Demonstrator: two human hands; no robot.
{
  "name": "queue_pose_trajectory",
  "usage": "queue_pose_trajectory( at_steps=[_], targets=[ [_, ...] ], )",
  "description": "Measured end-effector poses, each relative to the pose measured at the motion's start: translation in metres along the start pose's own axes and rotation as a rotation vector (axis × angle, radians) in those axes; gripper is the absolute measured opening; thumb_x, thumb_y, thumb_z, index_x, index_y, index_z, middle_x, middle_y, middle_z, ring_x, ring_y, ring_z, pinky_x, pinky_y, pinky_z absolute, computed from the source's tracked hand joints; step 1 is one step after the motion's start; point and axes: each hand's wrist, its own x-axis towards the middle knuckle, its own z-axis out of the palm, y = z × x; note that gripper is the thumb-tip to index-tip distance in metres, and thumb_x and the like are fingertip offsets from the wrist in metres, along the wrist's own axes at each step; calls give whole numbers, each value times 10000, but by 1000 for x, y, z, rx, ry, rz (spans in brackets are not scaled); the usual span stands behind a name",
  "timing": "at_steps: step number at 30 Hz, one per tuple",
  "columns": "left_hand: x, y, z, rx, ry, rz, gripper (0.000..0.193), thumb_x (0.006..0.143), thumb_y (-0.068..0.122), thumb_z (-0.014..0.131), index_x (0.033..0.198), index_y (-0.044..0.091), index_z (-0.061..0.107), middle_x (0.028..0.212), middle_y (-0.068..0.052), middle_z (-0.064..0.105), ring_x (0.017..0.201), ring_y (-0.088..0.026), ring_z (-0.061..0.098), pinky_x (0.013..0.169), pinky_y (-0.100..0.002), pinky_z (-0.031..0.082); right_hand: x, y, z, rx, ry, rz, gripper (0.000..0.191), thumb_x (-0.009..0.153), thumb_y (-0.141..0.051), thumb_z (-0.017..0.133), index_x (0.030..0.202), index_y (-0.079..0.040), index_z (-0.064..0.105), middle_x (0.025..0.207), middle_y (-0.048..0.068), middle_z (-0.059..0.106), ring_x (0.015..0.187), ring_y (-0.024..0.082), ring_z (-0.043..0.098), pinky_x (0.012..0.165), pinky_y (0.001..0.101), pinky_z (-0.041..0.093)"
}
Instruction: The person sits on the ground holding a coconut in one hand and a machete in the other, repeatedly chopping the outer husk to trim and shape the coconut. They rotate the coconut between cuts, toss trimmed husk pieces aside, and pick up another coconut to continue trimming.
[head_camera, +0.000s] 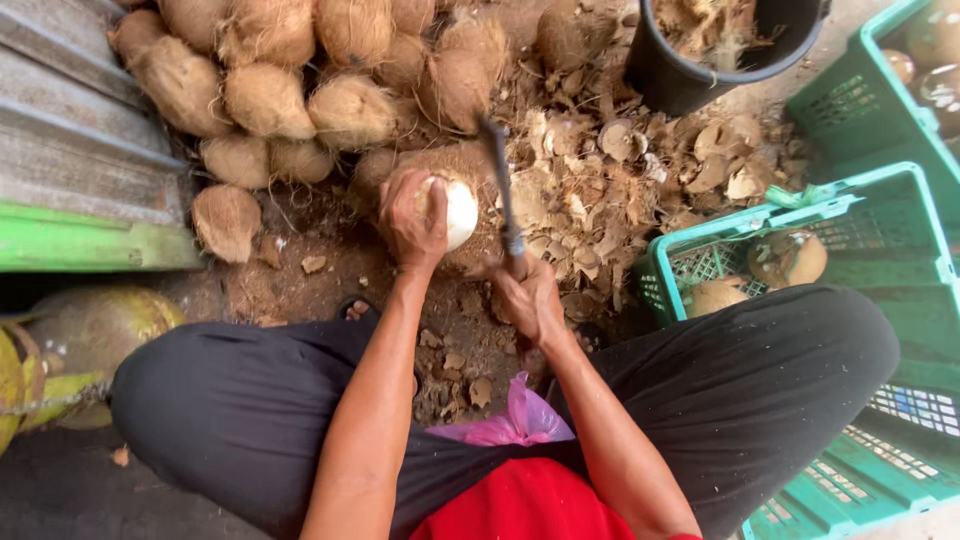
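Firmly, a peeled white coconut (452, 210) is gripped from above by the left hand (410, 222), the fingers curled over its top so that only its right side is seen. It is held just above the dirt ground (320, 285), in front of the knees. A knife (500, 185) is clasped by its handle in the right hand (528, 298), fist closed, and the dark blade is pointed up and away, just to the right of the coconut. Behind both hands a heap of brown husked coconuts (300, 95) is piled against a corrugated sheet (70, 150). Shell chips and husk scraps (640, 160) are strewn to the right, below a black bucket (690, 70). Further right, green plastic crates (880, 220) are set, with a few coconuts lying in the near one. Black trousers (240, 410) are worn over the spread knees.
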Motion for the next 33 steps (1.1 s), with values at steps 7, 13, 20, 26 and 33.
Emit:
queue_pose_trajectory(
  at_steps=[7, 13, 20, 26, 33],
  targets=[
    [-1, 1, -5, 10, -20, -102, 395, 1010, 467, 542, 1024, 100, 688, 1046, -100, 724, 943, -249, 650, 822, -404, 538, 19, 26, 15, -191, -54, 165, 284, 1042, -319, 574, 1017, -53, 671, 566, -10, 532, 399, 93, 443, 338, 270, 395],
    [1, -26, -11, -142, -56, -290, 433, 991, 492, 521, 1046, 96, 689, 955, -84, 693, 791, -207, 657, 761, -426, 561, 18, 16, 3, 12, -129, 222, 239, 984, -345, 619, 919, -117, 654, 577, 0, 536, 393, 109, 460, 339, 293, 415],
    [-5, -43, -2, -182, -11, -364, 350, 1015, 408, 518, 983, 110, 697, 964, -58, 723, 841, -184, 691, 716, -398, 607, 8, -5, 5, 17, 69, -65, 430, 1002, -419, 624, 708, -155, 454, 596, -21, 523, 433, 97, 444, 384, 289, 438],
    [-13, -27, -3, -24, 72, -282, 280, 1001, 364, 591, 1062, 116, 706, 1040, -70, 741, 913, -224, 668, 774, -416, 595, 5, -8, 19, -219, -6, 64, 472, 1044, -405, 609, 690, -135, 453, 560, -35, 435, 468, 98, 376, 415, 327, 381],
    [-7, -10, -8, -139, 22, -481, 352, 942, 435, 597, 1072, 123, 692, 1056, -94, 680, 885, -209, 676, 725, -413, 610, 5, 7, 22, -157, 31, -63, 309, 1024, -342, 573, 827, -111, 631, 549, 0, 532, 413, 94, 417, 374, 326, 380]
  ],
)
